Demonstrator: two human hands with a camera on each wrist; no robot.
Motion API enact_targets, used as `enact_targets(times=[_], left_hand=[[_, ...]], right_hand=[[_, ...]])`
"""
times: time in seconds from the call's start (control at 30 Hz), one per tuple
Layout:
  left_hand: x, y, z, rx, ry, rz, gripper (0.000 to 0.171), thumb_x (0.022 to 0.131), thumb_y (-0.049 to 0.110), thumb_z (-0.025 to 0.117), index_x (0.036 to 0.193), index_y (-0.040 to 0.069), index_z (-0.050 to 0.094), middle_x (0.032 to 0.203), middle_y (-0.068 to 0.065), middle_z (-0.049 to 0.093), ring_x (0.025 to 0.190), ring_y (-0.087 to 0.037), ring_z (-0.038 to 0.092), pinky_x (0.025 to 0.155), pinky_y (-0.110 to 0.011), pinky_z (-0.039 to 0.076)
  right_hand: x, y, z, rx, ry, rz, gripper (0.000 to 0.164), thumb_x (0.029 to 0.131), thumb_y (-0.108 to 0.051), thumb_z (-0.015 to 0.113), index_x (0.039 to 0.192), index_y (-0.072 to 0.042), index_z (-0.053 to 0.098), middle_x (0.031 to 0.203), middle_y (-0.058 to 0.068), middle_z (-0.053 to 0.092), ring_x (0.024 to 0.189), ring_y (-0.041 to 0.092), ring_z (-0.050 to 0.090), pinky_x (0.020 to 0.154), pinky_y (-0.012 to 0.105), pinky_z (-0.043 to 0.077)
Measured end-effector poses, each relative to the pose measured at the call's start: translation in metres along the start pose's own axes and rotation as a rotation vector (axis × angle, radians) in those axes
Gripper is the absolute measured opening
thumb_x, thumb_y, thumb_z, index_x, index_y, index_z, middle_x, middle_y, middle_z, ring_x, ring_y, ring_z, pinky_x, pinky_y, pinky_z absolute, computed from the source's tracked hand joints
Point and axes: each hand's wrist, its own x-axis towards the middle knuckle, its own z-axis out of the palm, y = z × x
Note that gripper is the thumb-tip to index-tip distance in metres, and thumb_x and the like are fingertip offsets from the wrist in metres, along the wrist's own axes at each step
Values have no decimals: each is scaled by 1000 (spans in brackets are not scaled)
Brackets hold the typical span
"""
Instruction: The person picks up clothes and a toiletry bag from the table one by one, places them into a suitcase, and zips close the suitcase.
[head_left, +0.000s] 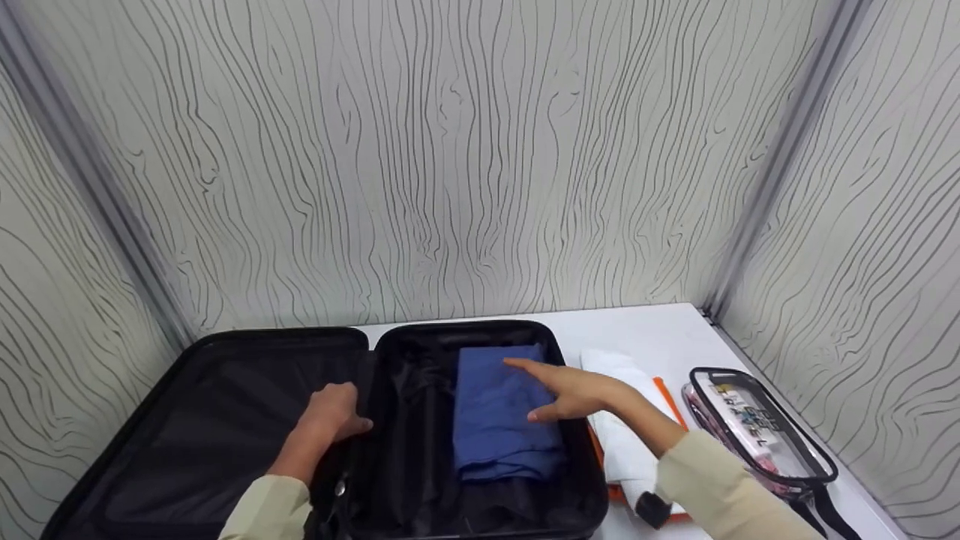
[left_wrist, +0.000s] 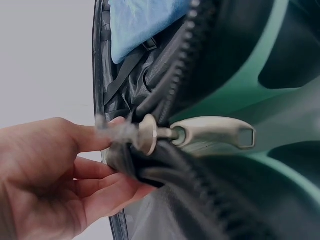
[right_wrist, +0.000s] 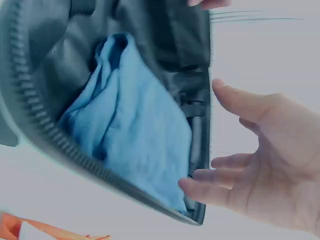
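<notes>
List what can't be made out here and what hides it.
Head: most of the orange item, hidden by the white cloth and right sleeve.
Head: contents of the clear pouch, too small to name.
Head: near edge of the left suitcase half, cut off by the bottom edge.
Head: anything beneath the blue cloth, which covers it.
Left wrist: pale piece by the left hand, too blurred to name.

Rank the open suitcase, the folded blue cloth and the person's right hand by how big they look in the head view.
Largest to smallest:
1. Open suitcase
2. Folded blue cloth, slightly covered
3. Right hand
</notes>
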Motion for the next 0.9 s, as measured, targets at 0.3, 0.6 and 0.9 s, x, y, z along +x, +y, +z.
enact_targets(times=[0.3, 0.6, 0.9], left_hand=[[2, -2, -1, 11, 5, -5, 29, 74, 23, 77, 75, 3, 56, 70, -11, 58, 71, -29, 59, 68, -46, 47], [-1, -2, -1, -7, -40, -19, 29, 77, 22, 74, 85, 0, 56, 76, -12, 57, 76, -31, 59, 70, -45, 47], [0, 0, 0, -5, 0, -2, 31, 75, 22, 76, 82, 0, 56, 75, -12, 58, 76, -31, 59, 70, -47, 47]], right_hand=[[-43, 15, -13, 108, 214, -60, 65, 92, -32, 58, 146, -26, 25, 145, 10, 39, 123, 32, 48, 93, 48, 43], [-74, 33, -14, 191, 333, -42, 62, 93, -28, 58, 146, -19, 27, 133, 18, 49, 117, 37, 53, 90, 45, 47], [-96, 56, -8, 226, 410, 25, 61, 92, -33, 57, 144, -20, 28, 129, 18, 51, 114, 37, 55, 89, 50, 46]])
